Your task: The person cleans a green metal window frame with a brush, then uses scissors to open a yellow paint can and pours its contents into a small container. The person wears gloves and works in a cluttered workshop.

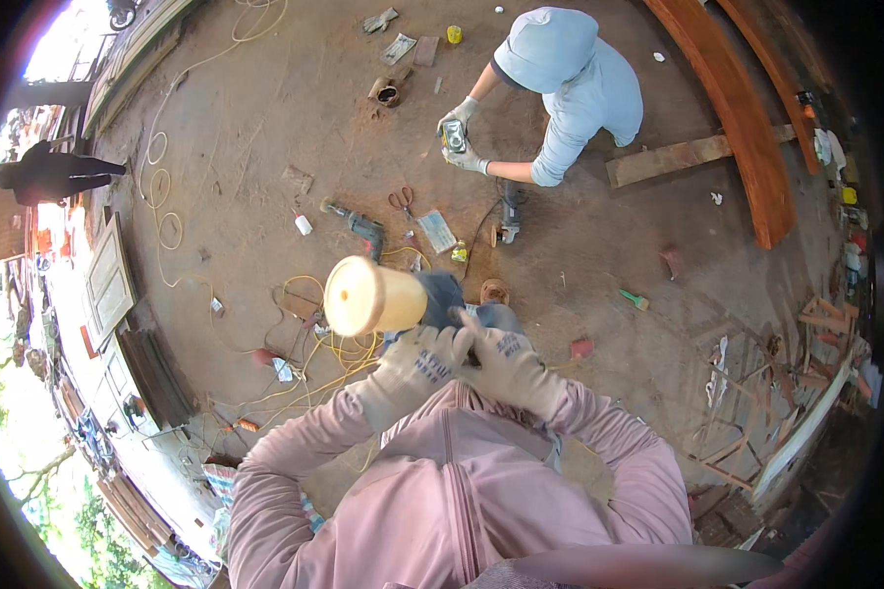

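Note:
My left hand [417,370], in a pale work glove with dark print, is closed with its fingers curled in front of my chest. Close against it is my right hand [511,368], in a matching glove, also closed. Whatever they may pinch between them is hidden. Just beyond the left hand, a cream-yellow cylinder [388,299] with a wide round end and a small spot at its centre lies tilted in front of my jeans [444,297]. What supports it cannot be seen. A brown shoe [494,291] shows past my hands.
A co-worker in a pale hat [550,47] holds a small metal-and-glass object [454,135]. On the floor are an angle grinder [508,214], another power tool [365,231], scissors [401,199], a brush [635,299] and a yellow cable [349,365]. Long wooden beams [742,128] lie right.

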### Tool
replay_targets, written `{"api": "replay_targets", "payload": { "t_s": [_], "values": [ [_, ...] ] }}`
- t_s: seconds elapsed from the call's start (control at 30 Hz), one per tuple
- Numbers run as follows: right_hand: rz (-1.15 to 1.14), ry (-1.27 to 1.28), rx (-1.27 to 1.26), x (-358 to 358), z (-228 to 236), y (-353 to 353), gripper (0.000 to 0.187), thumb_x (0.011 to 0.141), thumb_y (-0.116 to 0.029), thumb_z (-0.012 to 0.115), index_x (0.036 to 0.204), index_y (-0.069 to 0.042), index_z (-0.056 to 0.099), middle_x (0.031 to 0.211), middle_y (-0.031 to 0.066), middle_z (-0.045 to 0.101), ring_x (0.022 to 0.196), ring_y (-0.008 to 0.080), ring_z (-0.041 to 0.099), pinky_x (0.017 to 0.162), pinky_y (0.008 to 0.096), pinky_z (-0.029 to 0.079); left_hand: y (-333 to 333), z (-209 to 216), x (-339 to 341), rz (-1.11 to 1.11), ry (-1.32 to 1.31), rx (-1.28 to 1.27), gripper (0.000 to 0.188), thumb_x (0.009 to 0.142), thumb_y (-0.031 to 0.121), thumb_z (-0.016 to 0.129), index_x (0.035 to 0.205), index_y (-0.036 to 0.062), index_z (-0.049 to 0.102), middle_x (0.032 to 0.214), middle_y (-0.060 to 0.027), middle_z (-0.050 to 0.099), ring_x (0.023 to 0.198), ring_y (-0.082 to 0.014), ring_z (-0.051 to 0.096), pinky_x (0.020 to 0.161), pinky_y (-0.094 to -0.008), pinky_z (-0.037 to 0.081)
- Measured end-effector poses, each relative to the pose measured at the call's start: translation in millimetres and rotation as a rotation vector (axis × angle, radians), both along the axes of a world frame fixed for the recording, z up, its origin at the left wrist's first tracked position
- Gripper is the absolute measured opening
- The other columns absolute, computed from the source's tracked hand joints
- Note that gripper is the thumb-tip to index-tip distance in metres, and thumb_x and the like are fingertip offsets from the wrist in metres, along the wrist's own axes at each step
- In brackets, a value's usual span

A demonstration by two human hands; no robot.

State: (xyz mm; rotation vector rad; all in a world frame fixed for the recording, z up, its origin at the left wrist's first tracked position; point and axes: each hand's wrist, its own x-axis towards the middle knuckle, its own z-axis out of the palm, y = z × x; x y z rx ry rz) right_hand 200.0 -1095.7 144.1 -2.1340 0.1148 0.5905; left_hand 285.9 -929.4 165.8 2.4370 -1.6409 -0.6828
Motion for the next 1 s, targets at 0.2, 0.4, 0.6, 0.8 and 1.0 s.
{"api": "replay_targets", "payload": {
  "t_s": [0.2,0.4,0.6,0.8,1.0],
  "values": [
    [-0.097,-0.024,0.04,69.6,-67.0,-34.1,0.05,0.087,-0.038,0.068,0.127,-0.01,0.063,0.098,0.0191,0.072,0.09,0.0376,0.069,0.079,0.0447,0.053,-19.0,-18.1,104.3,0.001,0.161,-0.322,0.046,0.08,0.019,0.072,0.122,0.007,0.058,0.116,-0.012,0.063,0.104,-0.0293,0.065,0.089,-0.0408,0.055],
    [-0.435,0.122,-0.243,102.0,-149.7,-47.5,0.029,0.082,-0.03,0.075,0.099,-0.007,0.072,0.089,0.0177,0.071,0.08,0.037,0.068,0.074,0.0456,0.053,10.4,-114.4,300.7,0.205,0.374,-0.166,0.044,0.084,0.025,0.071,0.125,0.01,0.061,0.122,-0.0157,0.062,0.114,-0.0341,0.061,0.094,-0.0446,0.052],
    [-0.835,0.645,-0.402,95.2,-238.7,-60.5,0.03,0.088,-0.031,0.076,0.097,-0.003,0.072,0.081,0.0101,0.074,0.071,0.0177,0.069,0.067,0.0348,0.053,50.1,-280.5,464.8,0.184,0.214,0.3,0.051,0.084,0.024,0.068,0.13,0.0097,0.054,0.121,-0.015,0.059,0.114,-0.0343,0.058,0.094,-0.0465,0.049],
    [-1.403,0.661,-0.082,97.8,-329.1,-57.4,0.029,0.095,-0.024,0.068,0.116,-0.005,0.066,0.09,0.003,0.07,0.07,0.0135,0.064,0.064,0.0325,0.05,-4.2,-419.5,512.5,0.108,0.222,0.371,0.052,0.083,0.018,0.068,0.132,0.0121,0.053,0.127,-0.0111,0.056,0.121,-0.0327,0.054,0.098,-0.0454,0.048],
    [-1.706,0.218,0.321,90.4,-530.1,-73.2,0.039,0.099,-0.022,0.06,0.133,-0.003,0.056,0.111,0.0029,0.063,0.093,0.0131,0.059,0.08,0.0301,0.05,-135.4,-599.0,511.5,-0.324,-0.051,0.206,0.058,0.09,0.017,0.061,0.146,0.0206,0.044,0.145,-0.0062,0.047,0.135,-0.0298,0.045,0.105,-0.0447,0.045]
  ]
}}
